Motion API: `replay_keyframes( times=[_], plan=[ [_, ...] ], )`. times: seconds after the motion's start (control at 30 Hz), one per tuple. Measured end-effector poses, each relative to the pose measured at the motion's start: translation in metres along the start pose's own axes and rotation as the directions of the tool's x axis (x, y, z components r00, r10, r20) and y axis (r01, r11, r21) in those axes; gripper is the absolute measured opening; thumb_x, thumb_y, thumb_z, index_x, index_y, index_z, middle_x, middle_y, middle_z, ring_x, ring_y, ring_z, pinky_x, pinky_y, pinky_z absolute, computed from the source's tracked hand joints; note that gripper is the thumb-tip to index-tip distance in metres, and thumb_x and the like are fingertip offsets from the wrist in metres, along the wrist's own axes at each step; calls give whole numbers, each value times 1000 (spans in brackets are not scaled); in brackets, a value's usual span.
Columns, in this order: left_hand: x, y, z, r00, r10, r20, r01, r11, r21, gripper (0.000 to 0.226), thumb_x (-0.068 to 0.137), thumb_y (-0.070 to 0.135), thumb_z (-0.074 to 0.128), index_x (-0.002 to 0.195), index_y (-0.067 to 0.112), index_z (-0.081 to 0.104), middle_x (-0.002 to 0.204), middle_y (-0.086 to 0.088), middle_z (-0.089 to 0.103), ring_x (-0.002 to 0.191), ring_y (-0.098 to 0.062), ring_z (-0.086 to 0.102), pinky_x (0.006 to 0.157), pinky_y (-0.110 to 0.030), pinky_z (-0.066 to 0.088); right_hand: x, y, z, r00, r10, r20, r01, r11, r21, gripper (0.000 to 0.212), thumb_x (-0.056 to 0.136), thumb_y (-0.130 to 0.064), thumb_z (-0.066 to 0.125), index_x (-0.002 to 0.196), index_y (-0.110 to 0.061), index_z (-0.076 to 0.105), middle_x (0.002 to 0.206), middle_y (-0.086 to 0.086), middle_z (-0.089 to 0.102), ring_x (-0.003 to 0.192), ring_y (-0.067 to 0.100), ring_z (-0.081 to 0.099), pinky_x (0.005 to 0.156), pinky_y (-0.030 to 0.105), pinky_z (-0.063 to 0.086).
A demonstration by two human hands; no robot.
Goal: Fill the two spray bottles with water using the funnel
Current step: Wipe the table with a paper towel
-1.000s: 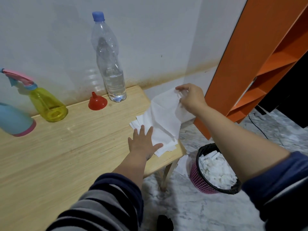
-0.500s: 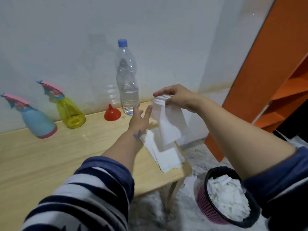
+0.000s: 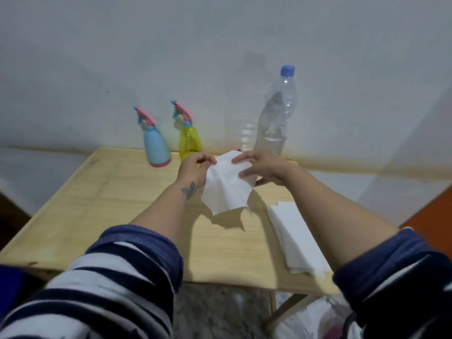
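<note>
At the tabletop's (image 3: 102,192) far edge, toward twelve o'clock, stood the blue spray bottle (image 3: 156,145) and yellow spray bottle (image 3: 190,143), caps on; the water bottle (image 3: 276,118) stood at one o'clock. The funnel was hidden. A tissue (image 3: 226,189) hung between the left hand (image 3: 193,170) and right hand (image 3: 259,171), both pinching its top edge. Spreading it flat would likely wipe best. Spare tissues (image 3: 298,243) lay at four o'clock.

The light is soft and a bit dim. It comes from above. The white tissue (image 3: 226,185) drops a dark shadow on the middle of the table (image 3: 102,192). The whole picture looks a little fuzzy. The striped sleeves (image 3: 105,287) at the bottom are blurry and stretched. The table's edges bend outward.
</note>
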State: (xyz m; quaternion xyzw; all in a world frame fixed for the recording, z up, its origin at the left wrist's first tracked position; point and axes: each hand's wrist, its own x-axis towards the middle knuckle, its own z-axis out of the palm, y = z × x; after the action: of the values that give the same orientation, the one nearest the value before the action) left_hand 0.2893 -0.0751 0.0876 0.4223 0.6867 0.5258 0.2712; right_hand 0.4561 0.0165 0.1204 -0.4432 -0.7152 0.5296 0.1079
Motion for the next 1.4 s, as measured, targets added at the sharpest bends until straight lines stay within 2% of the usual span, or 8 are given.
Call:
replay_keyframes(
  times=[0.07, 0.27, 0.6, 0.77, 0.93, 1.03, 1.13, 1.4],
  plan=[
    [2, -11, -27, 999, -15, -32, 18, 995, 101, 27, 97, 3, 47, 82, 15, 66, 88, 7, 58, 76, -10, 48, 61, -10, 36, 17, -2, 28, 1000, -14, 27, 15, 999, -34, 43, 78, 14, 59, 107, -16, 70, 126, 10, 58, 115, 23, 59, 63, 27, 53],
    [12, -46, -112, 963, -261, 64, 225, 912, 344, 13, 86, 13, 65, 93, 19, 74, 102, 2, 66, 85, -13, 63, 66, -23, 49, 61, -32, 96, 995, -72, -69, 57, 979, -194, 47, 83, 11, 37, 107, -11, 70, 109, 8, 58, 88, 23, 57, 79, 39, 55],
    [90, -131, -201, 971, -190, 144, 80, 830, 552, 37, 85, -4, 57, 115, 15, 67, 129, -4, 58, 111, -21, 56, 88, -24, 42, 137, -60, 189, 996, -23, -91, -9, 942, -336, 54, 78, 6, 64, 130, -7, 56, 107, 5, 54, 67, 16, 59, 57, 16, 48],
    [129, -160, -211, 956, -124, 267, -127, 643, 755, 44, 89, 20, 61, 133, 23, 54, 140, 5, 47, 128, -23, 41, 102, -40, 39, 181, -56, 214, 971, -54, -231, -35, 930, -366, 47, 83, 6, 53, 128, -6, 58, 137, 14, 52, 135, 22, 42, 101, 21, 35],
    [144, -189, -204, 922, -157, 354, -247, 463, 851, 59, 96, 43, 47, 148, 22, 31, 155, 4, 28, 140, -21, 25, 107, -41, 32, 205, -37, 234, 971, -28, -238, -109, 833, -543, 44, 90, -14, 54, 134, -15, 53, 144, 17, 34, 136, 36, 34, 108, 39, 33],
    [138, -207, -200, 882, -247, 401, -273, 424, 863, 71, 98, 55, 31, 155, 19, 7, 164, 4, 2, 150, -17, 1, 119, -49, 7, 200, -24, 249, 966, -45, -254, -180, 590, -787, 54, 93, -46, 48, 144, -35, 35, 160, 10, 2, 146, 36, 3, 114, 56, 12],
    [126, -216, -199, 873, -255, 416, -279, 438, 855, 77, 96, 63, 21, 155, 20, -5, 162, 6, -14, 149, -12, -12, 116, -55, -8, 195, -13, 261, 970, -150, -192, -91, 508, -857, 57, 96, -52, 34, 149, -32, 24, 161, 5, -12, 147, 29, -16, 114, 60, -5],
    [122, -214, -206, 843, -283, 457, -351, 356, 866, 85, 92, 71, 18, 154, 21, -11, 161, 6, -21, 148, -11, -17, 113, -59, -13, 192, -4, 254, 995, -101, 1, 42, 407, -913, 65, 100, -50, 21, 154, -17, 6, 163, 0, 0, 150, 16, 2, 117, 52, -9]
  ],
)
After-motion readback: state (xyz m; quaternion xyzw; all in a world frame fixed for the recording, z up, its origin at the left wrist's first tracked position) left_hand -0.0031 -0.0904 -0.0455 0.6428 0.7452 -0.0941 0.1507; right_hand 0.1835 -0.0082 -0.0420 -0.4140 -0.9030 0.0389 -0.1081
